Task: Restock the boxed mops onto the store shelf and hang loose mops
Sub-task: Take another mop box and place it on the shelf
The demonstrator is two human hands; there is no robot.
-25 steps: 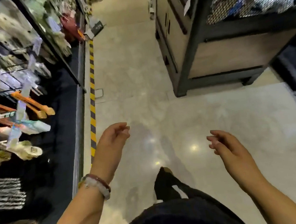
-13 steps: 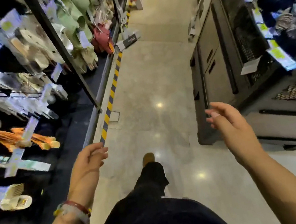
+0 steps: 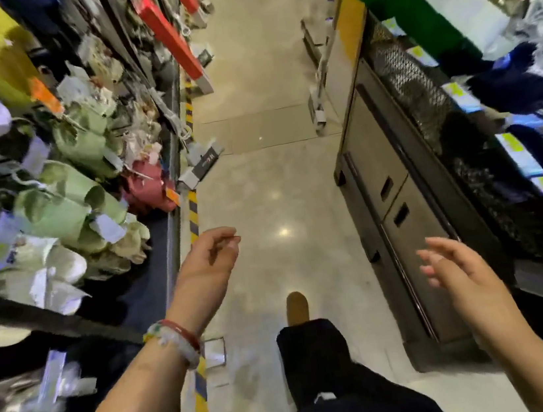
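Below, both hands hold nothing: left hand (image 3: pixel 209 259) loosely curled, right hand (image 3: pixel 462 279) with fingers spread. Long red boxes (image 3: pixel 172 42) lean against the left shelf (image 3: pixel 172 253); contents unclear.

Bare forearms, red and pale beaded bracelets (image 3: pixel 177 339) on left wrist, dark trousers (image 3: pixel 319 372), tan shoe (image 3: pixel 296 307)
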